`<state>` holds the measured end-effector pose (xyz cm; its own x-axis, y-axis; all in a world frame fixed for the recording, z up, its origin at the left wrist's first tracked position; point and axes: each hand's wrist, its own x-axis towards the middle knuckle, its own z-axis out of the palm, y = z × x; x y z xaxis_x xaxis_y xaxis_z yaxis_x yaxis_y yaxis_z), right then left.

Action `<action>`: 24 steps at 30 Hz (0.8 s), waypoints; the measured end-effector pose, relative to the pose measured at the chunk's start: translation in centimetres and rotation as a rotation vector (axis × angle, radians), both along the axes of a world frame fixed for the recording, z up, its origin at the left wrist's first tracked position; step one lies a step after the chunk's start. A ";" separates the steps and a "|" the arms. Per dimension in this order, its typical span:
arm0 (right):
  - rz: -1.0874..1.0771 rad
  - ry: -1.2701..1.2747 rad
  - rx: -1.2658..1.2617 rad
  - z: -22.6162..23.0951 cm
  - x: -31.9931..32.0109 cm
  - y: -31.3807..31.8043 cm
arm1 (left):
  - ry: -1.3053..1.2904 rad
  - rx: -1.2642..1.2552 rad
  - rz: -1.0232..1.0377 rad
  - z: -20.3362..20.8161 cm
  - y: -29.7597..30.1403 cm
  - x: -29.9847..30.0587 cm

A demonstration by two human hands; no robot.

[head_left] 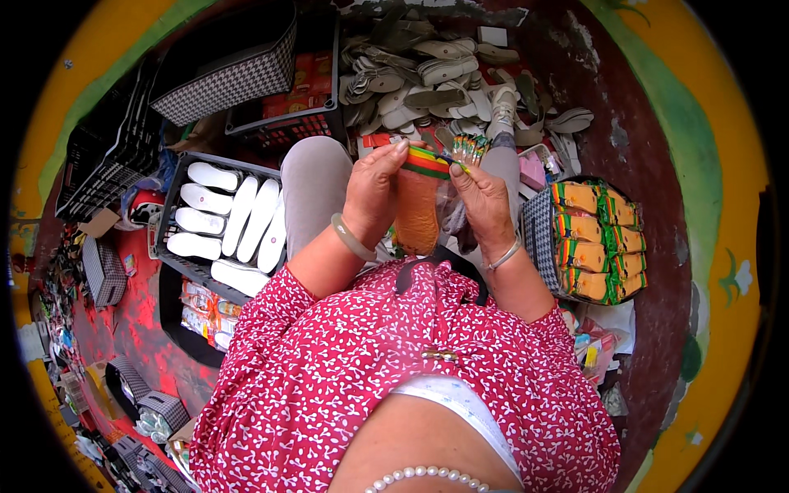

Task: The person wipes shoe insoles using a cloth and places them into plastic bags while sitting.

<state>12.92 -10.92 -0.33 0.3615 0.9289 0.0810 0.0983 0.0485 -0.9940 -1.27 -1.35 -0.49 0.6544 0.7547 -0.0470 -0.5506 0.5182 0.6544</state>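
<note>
Between my two hands, above my lap, hangs a clear plastic packet [417, 215] with an orange-tan padded piece in it, which looks like an insole. Across its top runs a red, yellow and green striped band. My left hand [375, 181] pinches the band's left end between thumb and fingers. At the band's right end, my right hand [483, 201] grips it with thumb and fingertips. Similar orange packets with green edges stand in rows in a checked basket [538, 238] to the right.
White insoles [240, 215] lie in a dark crate [170, 220] on the left. Ahead, a big pile of loose grey and white insoles [444, 74] covers the floor. A checked bin [222, 86] and a black crate [335, 115] stand at the far left.
</note>
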 end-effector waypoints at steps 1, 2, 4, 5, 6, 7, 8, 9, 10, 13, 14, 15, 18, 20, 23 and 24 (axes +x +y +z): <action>-0.007 -0.022 -0.002 0.2 0.0 0.0 | -0.007 -0.025 0.003 -0.2 0.0 0.0; -0.015 -0.045 -0.004 0.4 0.0 0.0 | 0.008 -0.011 0.030 -0.5 0.1 0.1; -0.046 0.017 0.040 0.0 0.4 0.1 | 0.039 0.016 0.084 -1.3 0.2 0.3; -0.064 0.051 0.061 -0.4 0.7 0.1 | 0.032 0.007 0.116 -1.3 0.5 0.2; -0.099 0.116 0.058 -0.7 1.5 0.1 | 0.026 -0.003 0.149 -1.2 1.2 -0.3; -0.135 0.181 0.055 -1.1 2.8 0.1 | 0.020 -0.014 0.182 -1.2 2.1 -0.8; -0.169 0.241 0.052 -1.2 3.7 0.0 | -0.014 0.020 0.279 -3.2 3.9 -1.2; -0.131 0.250 -0.001 -1.2 4.2 -0.1 | -0.024 0.019 0.281 -3.0 4.8 -1.8; -0.092 0.258 -0.055 -1.2 4.7 -0.2 | -0.006 0.014 0.295 -2.9 5.0 -2.0; 0.074 0.272 -0.195 -1.6 4.3 0.1 | 0.012 0.023 0.259 -2.4 4.5 -1.7; 0.118 0.274 -0.189 -1.6 2.9 0.4 | 0.013 0.031 0.237 -2.4 4.2 -1.4; 0.155 0.272 -0.182 -1.5 1.9 0.7 | 0.025 0.019 0.196 -2.0 3.6 -1.0; 0.288 0.315 -0.177 -3.1 0.6 1.8 | 0.074 -0.003 0.106 -0.5 1.7 -0.1; 0.284 0.345 -0.121 -2.6 -0.2 2.0 | 0.116 0.044 0.125 -0.9 1.6 0.2; 0.164 0.248 -0.177 -2.5 0.2 1.6 | 0.185 0.064 0.187 -1.9 1.9 0.1; 0.121 0.244 -0.187 -2.4 0.4 1.4 | 0.195 0.054 0.199 -2.0 2.3 -0.1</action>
<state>13.33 -9.57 -2.71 0.2354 0.9568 -0.1708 -0.1395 -0.1406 -0.9802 -1.41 0.98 -2.53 0.4757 0.8723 -0.1134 -0.4992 0.3738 0.7817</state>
